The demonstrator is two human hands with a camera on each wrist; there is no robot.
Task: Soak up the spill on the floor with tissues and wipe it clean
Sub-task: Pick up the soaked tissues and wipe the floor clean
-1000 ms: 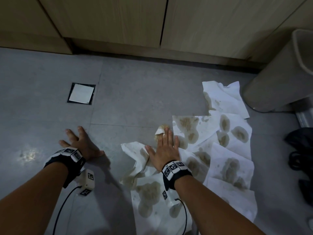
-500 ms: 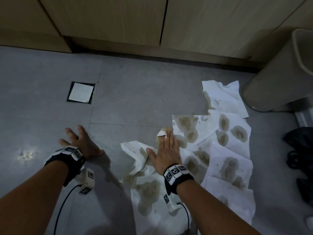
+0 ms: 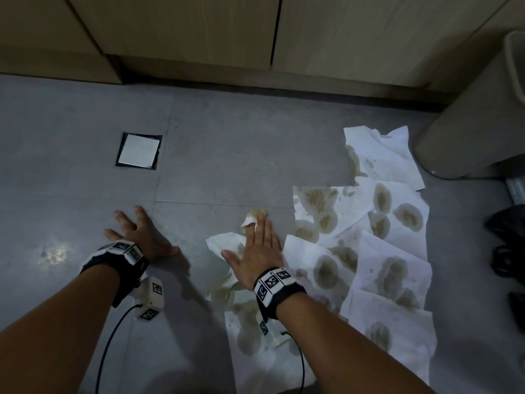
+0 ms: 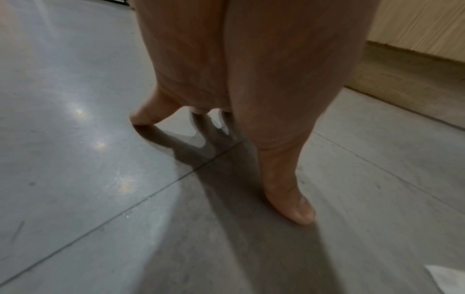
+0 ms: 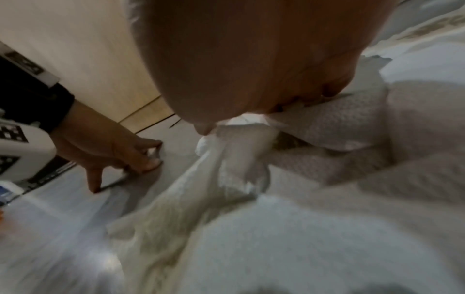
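Several white tissues [image 3: 395,243] with brown wet stains lie spread over the grey floor [image 3: 227,155] at the right. My right hand [image 3: 260,243] lies flat, fingers straight, pressing a crumpled stained tissue [image 3: 224,243] at the left edge of the spread; in the right wrist view the crumpled tissue [image 5: 234,165] bunches under the palm. A brown-soaked tip [image 3: 255,216] pokes out past the fingertips. My left hand [image 3: 139,231] is planted on bare floor to the left, fingers spread; in the left wrist view its fingertips [image 4: 299,212] touch the tile.
Wooden cabinets [image 3: 199,29] with a dark kick gap run along the back. A grey bin [image 3: 477,115] stands at the right, black objects [image 3: 508,245] below it. A square floor drain [image 3: 139,150] sits at the left. Cables trail from both wrists.
My right hand has slid slightly forward and left over the crumpled tissue, pushing it along the floor. The left hand has stayed planted.
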